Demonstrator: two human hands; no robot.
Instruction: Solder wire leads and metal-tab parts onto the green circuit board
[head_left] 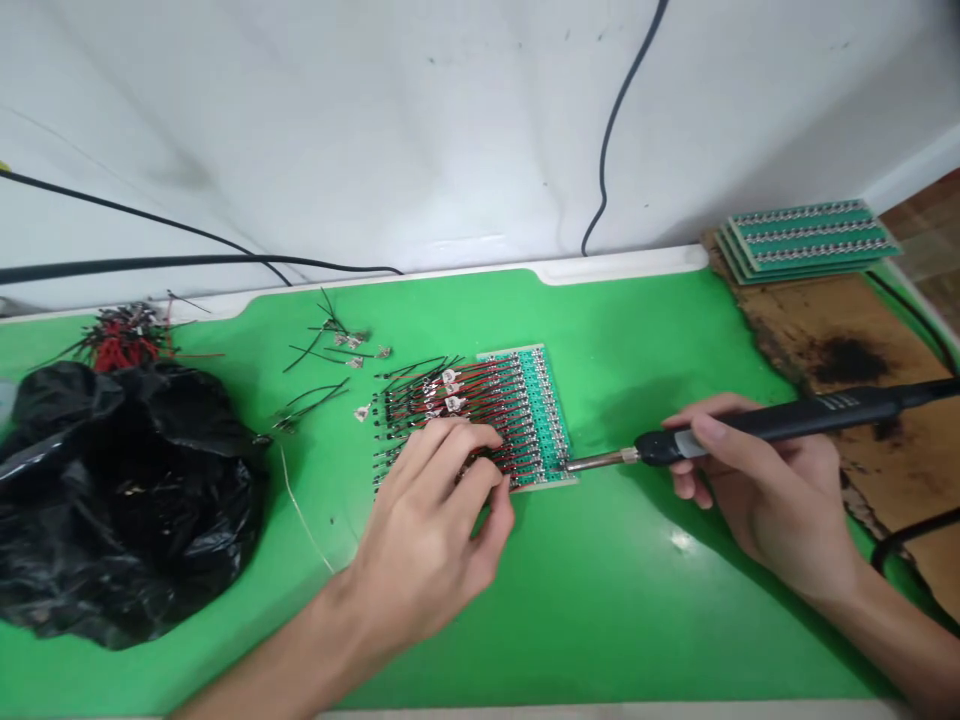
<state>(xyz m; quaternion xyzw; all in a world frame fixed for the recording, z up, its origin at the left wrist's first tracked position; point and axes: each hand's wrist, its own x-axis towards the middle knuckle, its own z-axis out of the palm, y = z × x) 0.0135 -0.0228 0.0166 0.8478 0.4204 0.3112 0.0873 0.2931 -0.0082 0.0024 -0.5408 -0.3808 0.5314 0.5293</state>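
- Circuit board (544, 440) at the centre of the view, on the green worktop (637, 610): about a dozen red-and-black lead pairs already run across it, though the left hand hides part of the row, so the count is rough.
- Left hand (424, 530): fingers close together, pressing on those leads, not clamped.
- Right hand (757, 490): closed around one soldering iron (795, 425), its tip just at the board's edge, at three o'clock from the leads.
- Left to handle: three stacked green boards (806, 240) at two o'clock, with no leads visible.
- Loose leads (326, 350) in two small groups at ten o'clock.
- One wire heap (124, 338) and one black plastic bag (120, 500) at nine o'clock.
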